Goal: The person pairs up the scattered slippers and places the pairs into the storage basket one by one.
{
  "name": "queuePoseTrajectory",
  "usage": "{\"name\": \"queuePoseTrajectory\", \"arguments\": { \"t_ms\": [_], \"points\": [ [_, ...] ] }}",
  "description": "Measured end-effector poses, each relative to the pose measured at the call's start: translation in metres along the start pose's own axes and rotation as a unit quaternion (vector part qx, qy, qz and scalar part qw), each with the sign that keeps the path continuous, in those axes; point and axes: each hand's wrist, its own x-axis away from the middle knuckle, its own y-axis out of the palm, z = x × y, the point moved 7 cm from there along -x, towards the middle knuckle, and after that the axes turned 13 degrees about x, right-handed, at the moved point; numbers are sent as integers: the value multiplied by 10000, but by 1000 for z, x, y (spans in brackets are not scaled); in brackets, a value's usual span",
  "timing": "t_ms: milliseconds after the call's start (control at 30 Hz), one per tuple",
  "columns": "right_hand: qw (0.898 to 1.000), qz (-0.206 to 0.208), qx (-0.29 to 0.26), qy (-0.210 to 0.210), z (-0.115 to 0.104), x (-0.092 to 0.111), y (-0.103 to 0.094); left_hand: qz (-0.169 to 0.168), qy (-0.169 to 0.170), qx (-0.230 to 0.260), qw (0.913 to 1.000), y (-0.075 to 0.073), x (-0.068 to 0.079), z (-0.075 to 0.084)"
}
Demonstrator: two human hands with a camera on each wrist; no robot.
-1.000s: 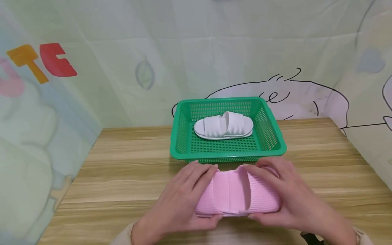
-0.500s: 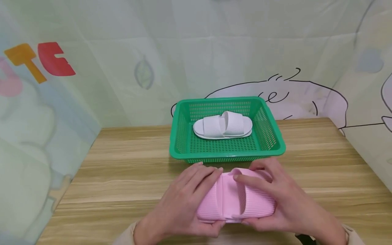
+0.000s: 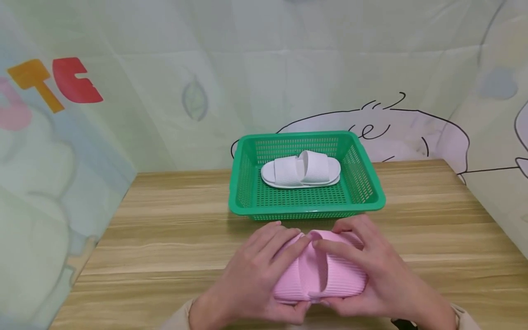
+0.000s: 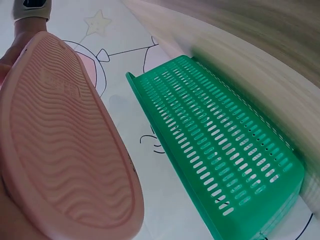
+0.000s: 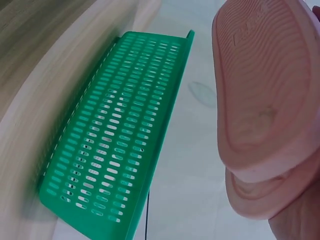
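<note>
A pair of pink slippers (image 3: 344,277) with ribbed straps is fitted together, one overlapping the other. My left hand (image 3: 257,272) grips their left end, fingers over the far edge and thumb along the near edge. At the other end my right hand (image 3: 377,270) holds them, its index fingertip at the strap opening. The left wrist view shows a wavy-patterned pink sole (image 4: 70,145). In the right wrist view, one pink slipper (image 5: 270,90) lies against a second pink slipper (image 5: 257,200). The hands cover both outer ends.
Just beyond the hands, a green perforated basket (image 3: 307,209) stands on the wooden table (image 3: 173,215). White slippers (image 3: 316,168), fitted together, lie inside it. A printed cloth backdrop (image 3: 165,105) rises behind and beside the table.
My hands have moved closer together, mainly the right hand leftward, sliding the pink slippers further into each other. The gap between their straps has narrowed. Basket and white slippers have stayed put.
</note>
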Motion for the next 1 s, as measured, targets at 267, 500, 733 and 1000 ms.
{"name": "queuePoseTrajectory", "arguments": {
  "t_ms": [267, 500, 733, 1000],
  "points": [
    [10000, -19, 35, 53, 4, 2, -1, -7, -79, 36, 10000, 3, -2, -1],
    [9998, -9, 172, 109, 13, 2, -8, 49, -225, 106, 9997, 2, -3, -6],
    [9995, 58, 192, 230, 23, 3, -16, 184, -583, 182, 9980, -7, 2, -16],
    [9986, -95, 337, 398, 38, 9, -20, -157, -1076, 162, 9939, -9, 15, -29]
  ]
}}
